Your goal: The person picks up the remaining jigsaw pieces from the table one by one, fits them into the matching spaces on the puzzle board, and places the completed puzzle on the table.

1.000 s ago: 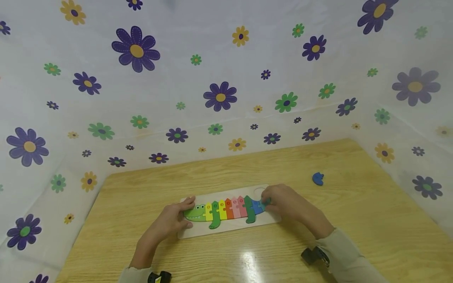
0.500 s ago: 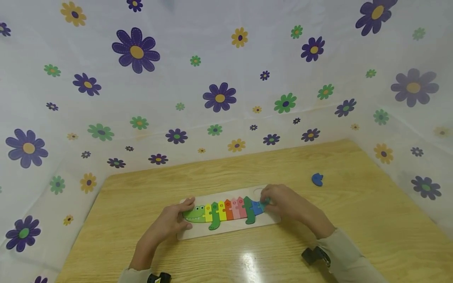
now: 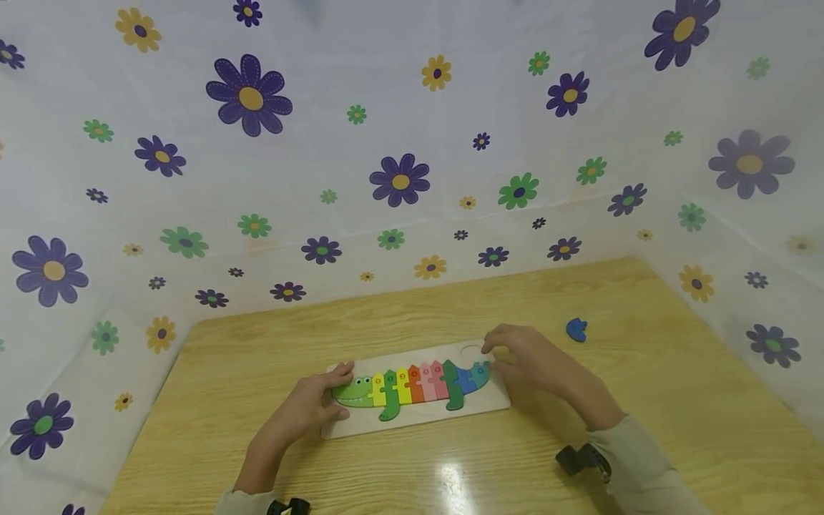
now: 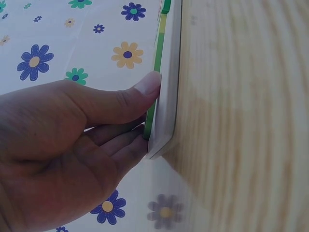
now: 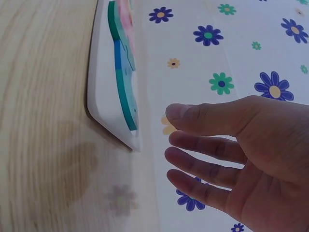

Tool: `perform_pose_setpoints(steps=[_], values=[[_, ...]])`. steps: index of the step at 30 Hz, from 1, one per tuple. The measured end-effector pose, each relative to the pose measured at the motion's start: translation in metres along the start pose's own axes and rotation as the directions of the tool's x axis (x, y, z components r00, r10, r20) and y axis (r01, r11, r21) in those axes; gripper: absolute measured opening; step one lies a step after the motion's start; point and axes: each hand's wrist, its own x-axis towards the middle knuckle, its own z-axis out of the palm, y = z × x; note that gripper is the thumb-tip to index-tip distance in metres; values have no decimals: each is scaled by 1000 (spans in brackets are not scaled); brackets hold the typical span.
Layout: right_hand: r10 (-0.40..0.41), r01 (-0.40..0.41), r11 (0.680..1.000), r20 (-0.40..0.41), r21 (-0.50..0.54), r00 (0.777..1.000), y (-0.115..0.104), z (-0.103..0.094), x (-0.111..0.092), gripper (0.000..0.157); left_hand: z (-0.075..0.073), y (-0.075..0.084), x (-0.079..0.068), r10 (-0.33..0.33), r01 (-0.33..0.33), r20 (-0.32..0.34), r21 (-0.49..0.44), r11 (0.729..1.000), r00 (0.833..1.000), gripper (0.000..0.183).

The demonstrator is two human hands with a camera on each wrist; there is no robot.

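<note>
A pale wooden puzzle board (image 3: 412, 420) lies on the table, holding a crocodile of several coloured, numbered pieces, from the green head (image 3: 354, 390) at left to the teal tail piece (image 3: 479, 376) at right. My left hand (image 3: 304, 406) grips the board's left end, thumb and fingers around the crocodile's head; in the left wrist view the thumb (image 4: 149, 84) presses near the green piece's edge. My right hand (image 3: 524, 361) hovers just off the board's right end with nothing in it; the right wrist view shows its fingers apart from the board.
A loose dark blue puzzle piece (image 3: 577, 330) lies on the wooden table (image 3: 618, 386), beyond and right of the board. A round outline (image 3: 471, 350) marks the board's far right corner. White flowered cloth (image 3: 335, 143) encloses the table at the back and sides.
My right hand has let go of the teal tail piece and moved slightly up and right, uncovering it. The left hand stays on the board's left end.
</note>
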Motion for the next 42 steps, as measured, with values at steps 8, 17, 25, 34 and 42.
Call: perform_pose_setpoints(steps=[8,17,25,34,42], values=[[-4,3,1000,-49,-16,999,10,-13,-5,19,0,2,-2,-16,16,-8,-5,1000,1000,62],[-76,73,997,-139,-27,987,21,-27,-10,22,2,1,-1,-15,15,-14,-4,1000,1000,62],[-68,60,997,-183,-51,981,32,-33,-14,21,1,1,-1,-15,15,-6,-13,1000,1000,62],[-28,24,999,-196,-26,980,46,-37,-18,22,1,1,0,-1,1,-4,-6,1000,1000,62],[-16,14,1000,-212,-14,977,57,-41,-22,22,1,0,0,2,-2,-1,-4,1000,1000,63]])
